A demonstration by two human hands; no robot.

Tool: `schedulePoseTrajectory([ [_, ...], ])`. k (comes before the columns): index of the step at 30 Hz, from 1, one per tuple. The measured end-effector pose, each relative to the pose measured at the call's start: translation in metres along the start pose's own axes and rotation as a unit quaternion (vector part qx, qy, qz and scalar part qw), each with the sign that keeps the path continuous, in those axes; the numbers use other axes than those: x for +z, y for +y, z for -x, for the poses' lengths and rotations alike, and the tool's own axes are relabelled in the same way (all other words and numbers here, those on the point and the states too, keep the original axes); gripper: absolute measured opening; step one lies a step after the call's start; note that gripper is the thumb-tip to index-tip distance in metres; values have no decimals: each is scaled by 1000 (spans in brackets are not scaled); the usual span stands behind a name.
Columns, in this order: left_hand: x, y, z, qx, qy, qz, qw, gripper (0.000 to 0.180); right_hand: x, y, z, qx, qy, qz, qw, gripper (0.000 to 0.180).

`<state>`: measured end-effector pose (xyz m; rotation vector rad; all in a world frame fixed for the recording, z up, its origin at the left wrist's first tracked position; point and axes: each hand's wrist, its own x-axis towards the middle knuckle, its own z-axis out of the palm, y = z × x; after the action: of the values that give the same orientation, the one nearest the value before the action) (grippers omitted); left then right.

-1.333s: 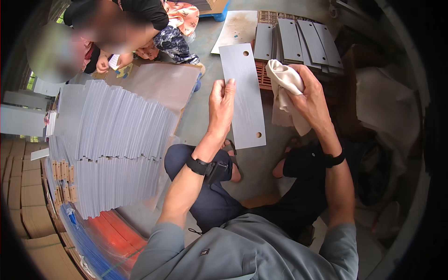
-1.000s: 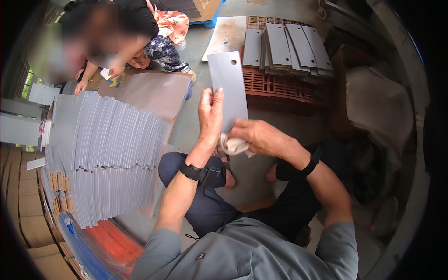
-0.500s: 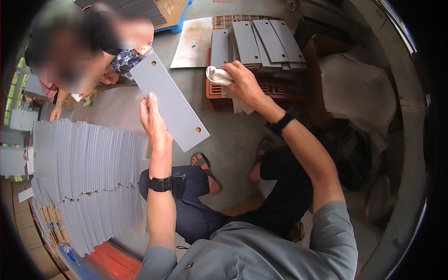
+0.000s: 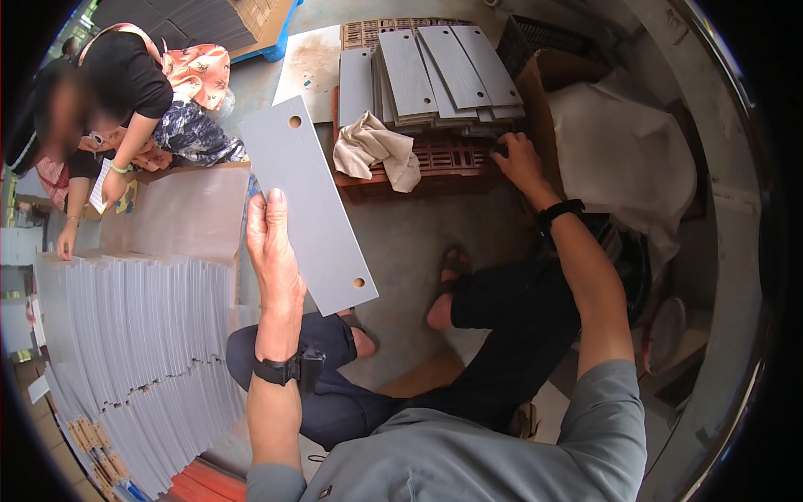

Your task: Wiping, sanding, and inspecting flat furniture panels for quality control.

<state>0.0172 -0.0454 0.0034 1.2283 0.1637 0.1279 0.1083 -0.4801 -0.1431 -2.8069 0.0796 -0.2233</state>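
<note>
My left hand (image 4: 274,259) holds a grey flat board (image 4: 314,209) by its left edge, thumb across its face. The board is tilted upright and has a round hole near each end. My right hand (image 4: 523,163) is at the right front corner of a reddish-brown plastic crate (image 4: 452,159), its fingers bent and closed; whatever is between them is too small to make out. A crumpled beige cloth (image 4: 376,151) lies over the crate's front edge, apart from both hands. Behind it, several similar grey boards (image 4: 407,75) lie in overlapping piles on the crate.
Long stacked rows of grey boards (image 4: 159,335) stand at my left. Beyond them a co-worker's hand (image 4: 67,243) touches the rows' far end. A cardboard box (image 4: 544,92) with pale sheeting (image 4: 623,151) stands at right. A stained white sheet (image 4: 305,71) lies left of the crate.
My right hand has let go of the cloth, now on the crate's front edge, and moved right to the crate's corner. The held board has turned slightly more upright and come nearer.
</note>
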Motion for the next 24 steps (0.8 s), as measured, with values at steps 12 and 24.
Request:
schedulePoseTrajectory([
  [12, 18, -3, 20, 26, -27, -134, 990, 22, -18, -11, -9, -28, -115, -107, 987, 29],
  [24, 20, 19, 59, 34, -161, -216, 963, 22, -173, -175, 28, -161, 29, -555, 815, 23],
])
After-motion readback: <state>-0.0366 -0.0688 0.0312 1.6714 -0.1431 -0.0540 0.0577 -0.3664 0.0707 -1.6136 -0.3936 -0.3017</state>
